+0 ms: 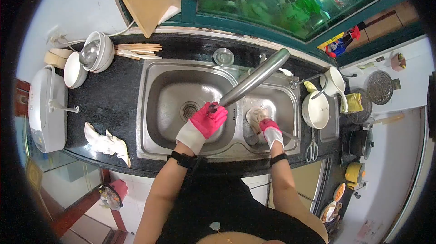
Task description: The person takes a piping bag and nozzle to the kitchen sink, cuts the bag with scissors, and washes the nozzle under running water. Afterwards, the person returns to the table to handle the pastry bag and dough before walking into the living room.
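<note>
With your left hand (209,122) curled round the faucet (252,78) mid-frame, press flat the cloth (256,116) your right hand (270,128) clasps in the basin (283,107) right of centre.

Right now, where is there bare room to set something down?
The black counter is bare between the rice cooker and the large basin, below the chopsticks and above the white cloth. Crowded right of the small basin: white pans, scissors.
</note>
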`<action>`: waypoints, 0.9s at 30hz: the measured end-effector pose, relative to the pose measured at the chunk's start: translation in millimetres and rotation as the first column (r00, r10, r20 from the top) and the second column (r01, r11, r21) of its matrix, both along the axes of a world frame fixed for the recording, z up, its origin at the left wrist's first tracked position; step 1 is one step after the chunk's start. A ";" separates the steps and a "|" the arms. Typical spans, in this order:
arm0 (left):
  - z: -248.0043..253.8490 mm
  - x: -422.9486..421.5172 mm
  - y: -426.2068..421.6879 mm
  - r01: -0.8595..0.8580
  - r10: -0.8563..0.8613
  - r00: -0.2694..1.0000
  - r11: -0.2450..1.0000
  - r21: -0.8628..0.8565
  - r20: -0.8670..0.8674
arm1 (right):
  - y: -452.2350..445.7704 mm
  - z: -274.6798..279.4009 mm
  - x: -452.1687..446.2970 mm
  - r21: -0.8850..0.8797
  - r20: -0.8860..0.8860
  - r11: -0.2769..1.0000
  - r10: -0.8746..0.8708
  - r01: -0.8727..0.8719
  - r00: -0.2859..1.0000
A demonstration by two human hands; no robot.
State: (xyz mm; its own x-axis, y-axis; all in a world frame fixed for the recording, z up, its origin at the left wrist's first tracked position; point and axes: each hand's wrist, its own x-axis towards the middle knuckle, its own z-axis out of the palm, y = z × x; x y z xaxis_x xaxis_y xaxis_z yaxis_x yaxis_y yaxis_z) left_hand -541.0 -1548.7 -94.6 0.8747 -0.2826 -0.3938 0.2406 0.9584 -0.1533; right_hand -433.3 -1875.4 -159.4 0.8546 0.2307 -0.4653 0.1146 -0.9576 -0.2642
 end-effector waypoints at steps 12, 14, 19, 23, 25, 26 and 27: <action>-24.0 -10.7 2.5 0.004 -0.004 1.000 1.000 0.005 0.007 | 32.6 10.8 9.3 0.144 -0.037 0.861 -0.489 0.489 0.872; -22.2 -11.0 3.8 -0.024 0.024 1.000 0.998 0.065 0.006 | 28.5 15.7 19.3 -0.069 0.021 0.937 -0.342 0.343 0.939; -20.2 -10.3 2.4 -0.037 0.038 0.998 0.999 -0.020 0.040 | 31.7 -19.4 20.0 -0.080 0.319 0.945 -0.278 0.318 0.906; -11.1 -8.8 1.3 -0.062 0.065 0.995 0.997 -0.040 0.076 | 4.4 -35.7 29.9 0.420 0.033 0.780 -0.524 0.464 0.851; -4.6 -5.9 -0.1 -0.076 0.076 0.996 0.997 -0.019 0.043 | -5.1 -35.8 33.8 0.748 -0.420 0.318 -0.452 0.583 0.787; -1.9 -5.4 -0.7 -0.071 0.071 0.997 0.997 0.001 0.015 | -20.3 -40.2 37.4 0.388 0.132 0.920 -0.125 0.065 0.983; -11.9 -3.3 -1.9 -0.066 0.067 0.997 0.997 -0.044 0.044 | -8.8 -18.8 28.2 0.190 0.198 0.972 -0.175 0.137 0.964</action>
